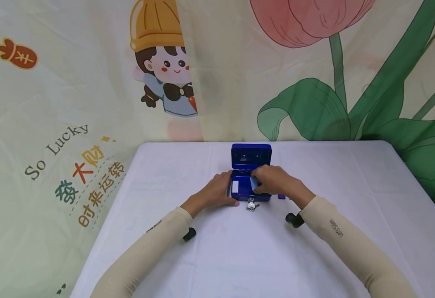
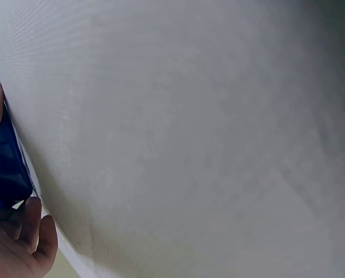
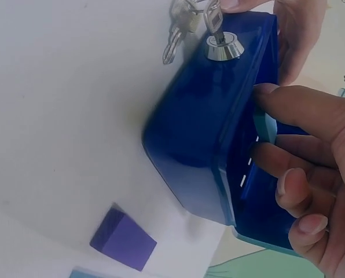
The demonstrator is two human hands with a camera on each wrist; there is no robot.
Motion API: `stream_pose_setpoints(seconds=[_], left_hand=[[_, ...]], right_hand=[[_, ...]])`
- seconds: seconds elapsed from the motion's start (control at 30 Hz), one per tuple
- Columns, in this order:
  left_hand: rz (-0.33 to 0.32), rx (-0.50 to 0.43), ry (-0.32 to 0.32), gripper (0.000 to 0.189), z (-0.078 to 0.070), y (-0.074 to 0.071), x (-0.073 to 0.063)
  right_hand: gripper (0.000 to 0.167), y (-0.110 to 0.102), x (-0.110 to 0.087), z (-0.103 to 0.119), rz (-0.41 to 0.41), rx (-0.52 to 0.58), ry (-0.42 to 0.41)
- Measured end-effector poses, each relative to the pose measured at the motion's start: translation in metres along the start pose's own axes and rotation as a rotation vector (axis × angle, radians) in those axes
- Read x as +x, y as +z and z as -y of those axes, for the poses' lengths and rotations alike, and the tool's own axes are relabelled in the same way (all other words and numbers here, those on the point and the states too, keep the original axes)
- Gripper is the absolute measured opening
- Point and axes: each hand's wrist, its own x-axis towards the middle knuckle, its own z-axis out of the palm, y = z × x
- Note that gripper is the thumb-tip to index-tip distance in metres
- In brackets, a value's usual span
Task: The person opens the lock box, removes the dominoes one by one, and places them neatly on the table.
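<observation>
A dark blue cash box stands with its lid raised at the back. Its front lock holds a key, with other keys hanging from it. My left hand grips the box's left end, thumb at the front corner and fingers toward the back. Inside the box, my right hand pinches a light blue block between thumb and fingers; the hand covers part of it. A white rectangle shows at the left inside the box.
A purple block lies on the white-covered table, just right of the box. A light blue edge shows at the bottom of the right wrist view. Behind the table hangs a printed cloth.
</observation>
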Motion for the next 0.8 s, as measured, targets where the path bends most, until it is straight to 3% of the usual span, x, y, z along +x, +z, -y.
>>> stream_pose_setpoints(seconds=[0.53,0.8], left_hand=[[-0.002,-0.001,-0.023,0.117,-0.001,0.0,-0.001],[-0.012,-0.002,0.004,0.115,0.0,0.001,0.0]], right_hand=[[0.055,-0.008,-0.013,-0.007,0.005,0.04,0.027],[0.055,-0.012,-0.022,-0.014,0.027,0.064,0.058]])
